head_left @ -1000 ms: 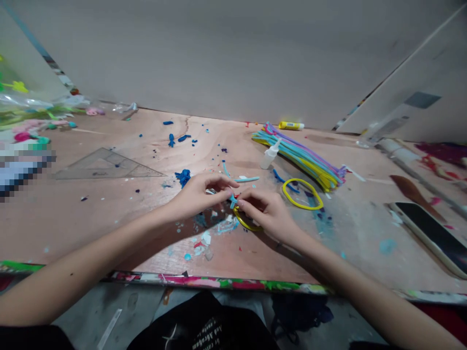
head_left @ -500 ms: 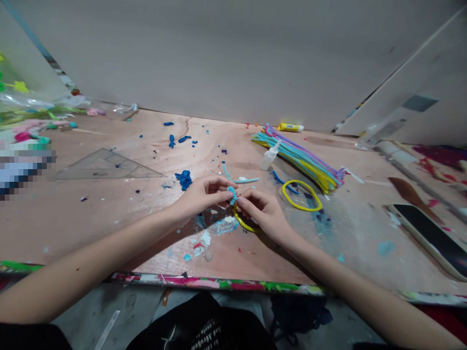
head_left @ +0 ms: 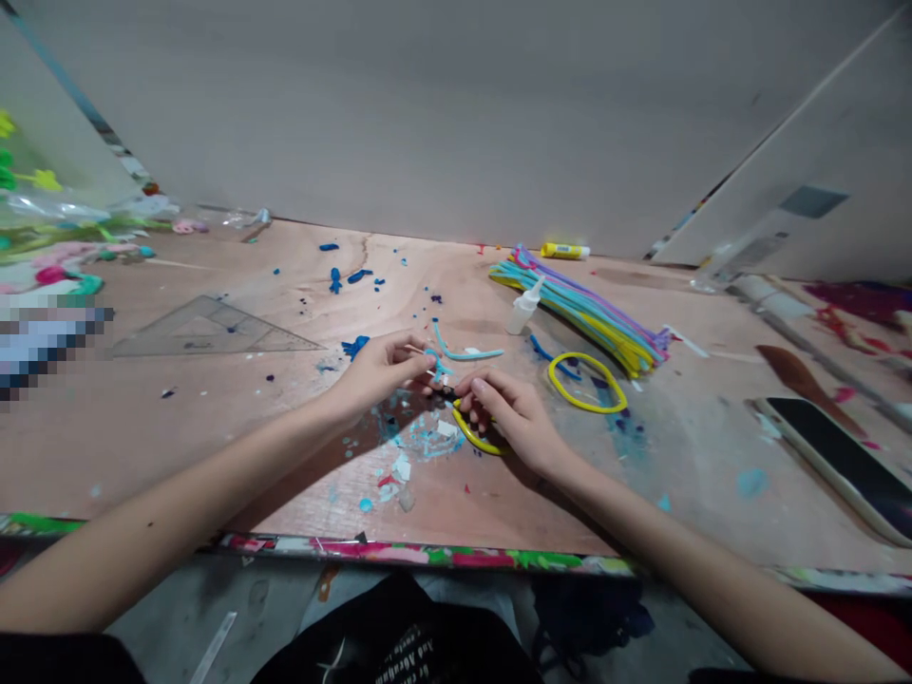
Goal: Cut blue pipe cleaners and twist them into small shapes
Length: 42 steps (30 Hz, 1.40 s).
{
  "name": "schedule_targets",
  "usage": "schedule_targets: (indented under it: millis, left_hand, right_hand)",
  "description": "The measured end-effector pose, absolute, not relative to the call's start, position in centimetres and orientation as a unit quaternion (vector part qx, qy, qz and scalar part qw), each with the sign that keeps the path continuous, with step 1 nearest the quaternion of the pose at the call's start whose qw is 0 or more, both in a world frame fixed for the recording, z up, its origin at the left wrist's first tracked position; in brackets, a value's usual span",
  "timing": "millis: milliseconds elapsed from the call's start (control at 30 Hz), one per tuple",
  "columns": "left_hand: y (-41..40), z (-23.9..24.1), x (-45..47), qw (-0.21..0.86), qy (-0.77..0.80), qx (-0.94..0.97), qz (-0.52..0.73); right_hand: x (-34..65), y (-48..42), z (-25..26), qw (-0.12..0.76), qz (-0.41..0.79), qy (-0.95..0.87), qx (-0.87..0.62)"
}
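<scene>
Along the lower edge of the frame runs the paint-streaked front of the bench, with a smartphone lying at lower right. Just below center, a yellow-handled tool lies partly hidden by the right hand, whose fingers are curled; I cannot tell whether they grip anything. The left hand pinches a small bent light-blue strip between thumb and fingertips, near the frame's center. Right of center lies a yellow ring; at left, a clear set square. Farther back, a white nozzle bottle stands beside a pipe-cleaner bundle, a yellow glue stick beyond.
</scene>
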State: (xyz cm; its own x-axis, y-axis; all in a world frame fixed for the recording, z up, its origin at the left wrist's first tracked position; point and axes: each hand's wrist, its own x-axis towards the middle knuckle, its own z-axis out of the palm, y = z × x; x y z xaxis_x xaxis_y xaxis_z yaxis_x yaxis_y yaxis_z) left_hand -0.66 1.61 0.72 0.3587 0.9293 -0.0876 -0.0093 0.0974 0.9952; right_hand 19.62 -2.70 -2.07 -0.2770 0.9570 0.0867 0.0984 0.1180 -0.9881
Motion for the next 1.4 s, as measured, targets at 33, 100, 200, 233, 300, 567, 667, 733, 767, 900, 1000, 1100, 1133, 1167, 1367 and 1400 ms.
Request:
schedule_targets:
  millis: [33, 100, 200, 233, 300, 567, 667, 733, 767, 900, 1000, 1100, 1133, 1167, 1367, 1400]
  left_hand:
    - [1.9, 0.8, -0.9, 0.605, 0.426, 0.552, 0.384]
    - [2.7, 1.1, -1.6, 0.578, 0.449, 0.56, 0.388]
    - [3.8, 2.0, -3.0, 0.52, 0.474, 0.598, 0.385]
    - [4.2, 2.4, -3.6, 0.498, 0.481, 0.615, 0.376]
    - [5.0, 3.1, -4.9, 0.448, 0.497, 0.644, 0.371]
    - [7.9, 2.9, -9.1, 0.318, 0.536, 0.738, 0.259]
    - [8.6, 2.2, -9.9, 0.31, 0.532, 0.753, 0.234]
    - [8.8, 1.8, -10.1, 0.319, 0.527, 0.758, 0.216]
    - [8.9, 1.7, -10.2, 0.32, 0.522, 0.763, 0.208]
    - [9.0, 1.3, -10.1, 0.303, 0.507, 0.782, 0.199]
    - [9.0, 1.5, -10.1, 0.268, 0.521, 0.782, 0.213]
    - [8.7, 1.8, -9.9, 0.224, 0.548, 0.755, 0.281]
    - [8.6, 2.0, -9.7, 0.206, 0.555, 0.744, 0.308]
    - [8.4, 2.1, -9.5, 0.185, 0.56, 0.738, 0.328]
    - [6.5, 2.5, -7.0, 0.119, 0.477, 0.824, 0.282]
    - [6.1, 2.4, -6.6, 0.127, 0.462, 0.834, 0.273]
  right_hand:
    - [19.6, -2.7, -2.1, 0.42, 0.506, -0.62, -0.428]
    - [19.6, -2.7, -2.1, 0.418, 0.503, -0.622, -0.431]
    - [19.6, -2.7, -2.2, 0.416, 0.498, -0.626, -0.432]
    - [19.6, -2.7, -2.2, 0.415, 0.495, -0.629, -0.432]
    - [19.6, -2.7, -2.3, 0.413, 0.488, -0.636, -0.433]
    - [19.7, -2.6, -2.3, 0.388, 0.456, -0.669, -0.44]
    - [19.6, -2.6, -2.3, 0.385, 0.458, -0.67, -0.44]
    - [19.6, -2.6, -2.2, 0.384, 0.462, -0.668, -0.44]
    - [19.6, -2.7, -2.2, 0.384, 0.467, -0.665, -0.439]
    - [19.6, -2.7, -2.2, 0.383, 0.483, -0.653, -0.44]
    - [19.6, -2.7, -2.2, 0.383, 0.473, -0.661, -0.44]
    - [19.7, -2.6, -2.3, 0.387, 0.468, -0.662, -0.44]
    - [19.7, -2.6, -2.3, 0.389, 0.471, -0.658, -0.44]
    - [19.7, -2.6, -2.3, 0.393, 0.478, -0.651, -0.44]
    - [19.9, -2.4, -0.8, 0.438, 0.506, -0.598, -0.44]
    - [20.1, -2.2, -0.5, 0.45, 0.494, -0.597, -0.445]
